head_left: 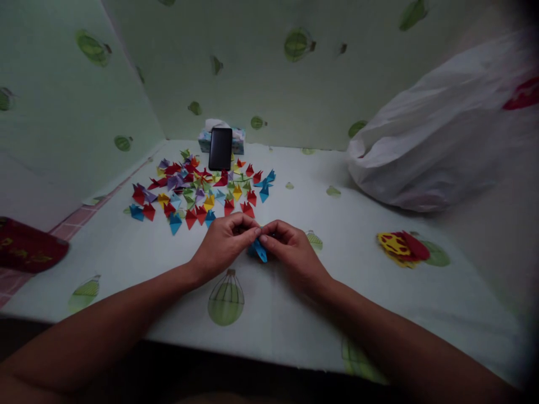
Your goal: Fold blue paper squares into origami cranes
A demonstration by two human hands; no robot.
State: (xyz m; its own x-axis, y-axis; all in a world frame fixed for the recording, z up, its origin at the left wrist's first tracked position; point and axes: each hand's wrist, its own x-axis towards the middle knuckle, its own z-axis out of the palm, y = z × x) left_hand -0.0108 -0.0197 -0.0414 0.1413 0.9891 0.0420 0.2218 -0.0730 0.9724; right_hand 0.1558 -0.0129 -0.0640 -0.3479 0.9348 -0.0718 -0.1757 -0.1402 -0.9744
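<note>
Blue folded paper sits between the fingertips of both hands, over the near middle part of the desk. The left hand has its grip closed on the paper from one side, thumb and bent fingers pinching its upper end. The right hand grips the same piece from the other side, its thumb next to the left thumb. The pointed lower end of the paper shows below the two thumbs, tilted downward; the rest is hidden by the fingers.

Just beyond the left hand, a spread of small folded paper figures covers part of the desk, in red, blue, yellow, green and purple, many touching or overlapping. At the back of this group a dark-screened phone leans upright against a patterned tissue box, from which white tissue pokes out.

Well to the right of the hands lie yellow and red cut-outs, partly stacked. Behind them a bulging white plastic bag rests on the desk. At the far left edge is a red object with yellow markings. Green balloon motifs decorate the desk and the walls.
</note>
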